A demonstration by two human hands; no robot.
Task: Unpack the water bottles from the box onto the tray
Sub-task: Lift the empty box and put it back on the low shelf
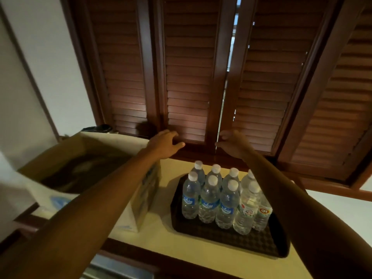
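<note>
Several clear water bottles [209, 200] with white caps stand upright in two rows on a dark brown tray [231, 236] on the cream counter. To the tray's left stands an open cardboard box [141, 206]; its inside looks dark and I see no bottle in it. Both my arms reach forward above the tray, toward the wooden shutters. My left hand [165, 144] hovers over the box's far right corner, fingers loosely spread, holding nothing. My right hand [231, 142] is raised beyond the bottles, fingers relaxed and empty.
Dark wooden louvred shutters [189, 77] fill the wall behind the counter [161, 238]. A white wall lies to the left. A dark object [98, 128] sits behind the box. The counter's dark wood front edge runs along the bottom.
</note>
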